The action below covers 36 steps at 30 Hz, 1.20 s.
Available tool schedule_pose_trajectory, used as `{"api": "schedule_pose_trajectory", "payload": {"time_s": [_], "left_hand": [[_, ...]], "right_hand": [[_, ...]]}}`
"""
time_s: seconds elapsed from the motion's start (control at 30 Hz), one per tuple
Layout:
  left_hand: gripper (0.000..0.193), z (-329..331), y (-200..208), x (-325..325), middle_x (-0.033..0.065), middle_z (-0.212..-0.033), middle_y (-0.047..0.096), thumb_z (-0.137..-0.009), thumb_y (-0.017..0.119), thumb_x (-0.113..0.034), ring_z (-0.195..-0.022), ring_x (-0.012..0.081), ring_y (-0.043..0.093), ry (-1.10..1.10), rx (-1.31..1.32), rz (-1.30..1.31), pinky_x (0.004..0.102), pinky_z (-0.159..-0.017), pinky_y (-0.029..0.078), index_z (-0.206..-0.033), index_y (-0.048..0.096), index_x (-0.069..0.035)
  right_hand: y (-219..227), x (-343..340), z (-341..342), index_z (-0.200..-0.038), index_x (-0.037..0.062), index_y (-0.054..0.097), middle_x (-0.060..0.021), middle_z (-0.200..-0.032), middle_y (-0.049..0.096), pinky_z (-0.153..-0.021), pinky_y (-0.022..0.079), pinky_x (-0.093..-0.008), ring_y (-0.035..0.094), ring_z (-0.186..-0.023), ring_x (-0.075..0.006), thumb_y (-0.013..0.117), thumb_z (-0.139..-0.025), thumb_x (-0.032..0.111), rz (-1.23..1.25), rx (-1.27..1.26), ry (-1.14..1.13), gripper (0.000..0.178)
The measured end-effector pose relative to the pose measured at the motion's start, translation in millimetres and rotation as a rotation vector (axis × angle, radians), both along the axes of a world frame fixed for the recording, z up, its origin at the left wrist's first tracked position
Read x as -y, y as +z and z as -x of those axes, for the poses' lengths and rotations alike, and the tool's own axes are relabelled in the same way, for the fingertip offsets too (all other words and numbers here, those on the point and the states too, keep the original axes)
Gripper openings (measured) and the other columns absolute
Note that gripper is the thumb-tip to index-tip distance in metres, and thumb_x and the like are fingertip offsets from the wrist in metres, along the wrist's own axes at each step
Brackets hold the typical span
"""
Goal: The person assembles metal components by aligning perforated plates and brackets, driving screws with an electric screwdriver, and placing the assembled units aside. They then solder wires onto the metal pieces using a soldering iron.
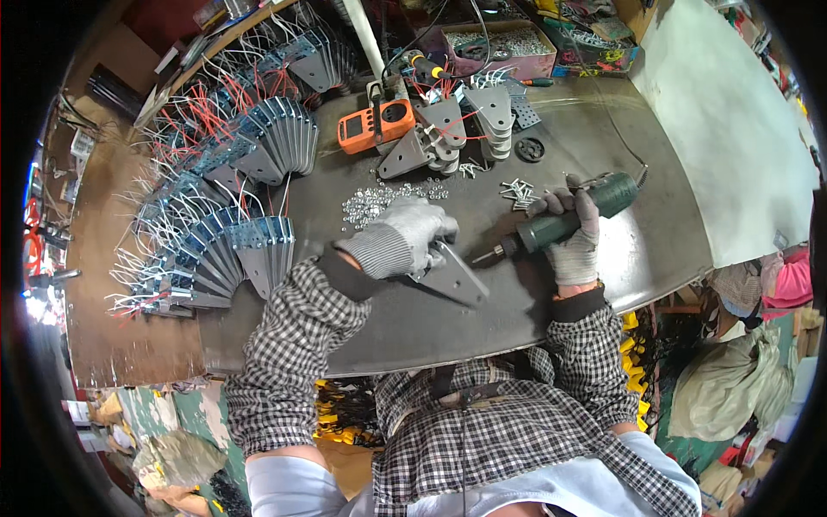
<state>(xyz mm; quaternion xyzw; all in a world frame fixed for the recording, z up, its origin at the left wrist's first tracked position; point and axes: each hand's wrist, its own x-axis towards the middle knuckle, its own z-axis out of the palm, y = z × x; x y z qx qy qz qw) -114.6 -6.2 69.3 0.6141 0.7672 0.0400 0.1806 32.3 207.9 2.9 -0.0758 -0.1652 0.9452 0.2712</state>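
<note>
1. Head view: left hand point(412, 234), gloved, presses closed over a flat grey metal bracket point(454, 277) at table centre; stiff, thin and sharp-edged, it looks best pinned flat.
2. Right hand point(575, 233) at three o'clock grips the green electric screwdriver point(564, 217), tip toward the bracket.

My gloved left hand point(412, 234) pins a grey metal bracket point(454, 276) on the workbench point(603, 258). My right hand point(575, 231) grips the green electric screwdriver point(568, 220), tip beside bracket.
</note>
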Motion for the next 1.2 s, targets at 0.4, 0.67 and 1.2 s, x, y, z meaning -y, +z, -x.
{"api": "schedule_pose_trajectory", "payload": {"time_s": [0.4,0.67,1.2], "left_hand": [[0.044,-81,-18,10,0.0009,-0.091,0.059,-0.085,0.069,-0.020,-0.084,0.0090,0.057,0.836,0.708,-0.431,0.0230,-0.081,0.048,-0.125,0.059,-0.006],[0.076,-81,-46,16,0.0069,-0.130,0.052,-0.072,0.080,0.001,-0.118,0.0142,0.049,0.611,0.755,-0.637,0.0272,-0.098,0.045,-0.138,0.043,-0.001],[0.079,-71,-57,22,0.0065,-0.134,0.050,-0.075,0.084,-0.025,-0.127,0.0160,0.045,0.616,1.260,-0.693,0.0319,-0.109,0.032,-0.138,0.045,0.000]], "right_hand": [[14,10,-13,-0.115,0.0080,0.056,0.0016,-0.081,0.049,-0.085,0.048,-0.0390,0.051,-0.079,-0.0142,0.075,-0.082,0.018,0.024,-0.022,-0.074,0.039],[12,11,1,-0.113,0.0069,0.056,-0.0001,-0.083,0.050,-0.084,0.049,-0.0394,0.052,-0.079,-0.0154,0.075,-0.082,0.015,0.077,-0.016,-0.085,0.037],[9,10,9,-0.109,0.0069,0.059,0.0011,-0.079,0.050,-0.083,0.049,-0.0420,0.052,-0.074,-0.0148,0.075,-0.082,0.015,0.169,0.013,-0.098,0.032]]}}
